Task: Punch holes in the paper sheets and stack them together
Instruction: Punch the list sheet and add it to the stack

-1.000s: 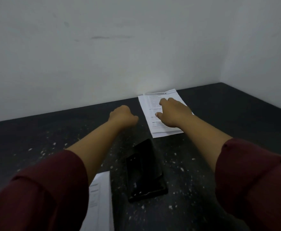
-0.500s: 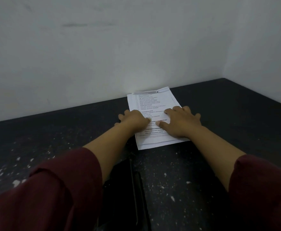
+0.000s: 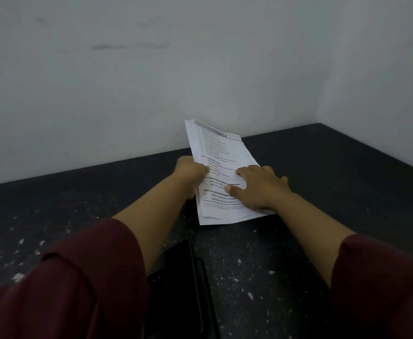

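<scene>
A stack of white printed paper sheets point(image 3: 221, 152) lies near the wall at the back of the dark table, its left side and far end raised off the surface. My left hand point(image 3: 191, 172) grips the stack's left edge, fingers curled under it. On the right half of the top sheet rests my right hand point(image 3: 259, 185), fingers spread and flat, pressing down. A black hole punch point(image 3: 183, 287) sits close in front of me between my forearms, partly hidden by my left sleeve.
The dark table point(image 3: 323, 192) is speckled with white paper bits. A white wall point(image 3: 151, 81) runs along the back and another along the right, meeting in a corner just right of the stack.
My left hand went from resting on the sheets to gripping their left edge and lifting it. The stack's far end has risen. The right hand stays on the paper.
</scene>
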